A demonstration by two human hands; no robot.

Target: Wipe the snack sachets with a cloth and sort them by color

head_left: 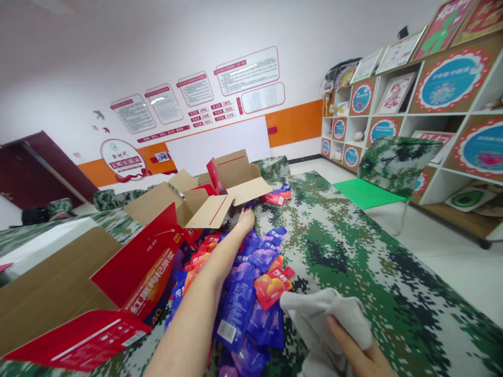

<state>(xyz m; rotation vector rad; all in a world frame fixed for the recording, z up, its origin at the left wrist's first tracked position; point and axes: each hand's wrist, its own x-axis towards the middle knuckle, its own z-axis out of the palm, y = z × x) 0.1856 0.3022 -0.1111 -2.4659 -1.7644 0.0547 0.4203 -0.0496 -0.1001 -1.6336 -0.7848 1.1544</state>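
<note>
My left arm stretches across a heap of small sealed purple pouches (238, 303) and red-orange pouches (274, 287) on the table. At the heap's far end, beside the open cardboard boxes, my left hand (246, 221) has its fingers curled downward. What they close on is too small and partly hidden to make out. Near the table's front, my right hand (359, 351) grips a crumpled light grey cloth (328, 319), its thumb pressed on the fabric. Left of the heap stands an open red box (145, 267) with printed lettering, its flaps spread.
More open cardboard boxes (239, 178) stand farther back, with a few pouches (278, 195) beside them. A camouflage-patterned cloth (338, 246) covers the table. To the right are a green-seated chair (365, 192) and a shelf unit (393, 120) holding framed pictures.
</note>
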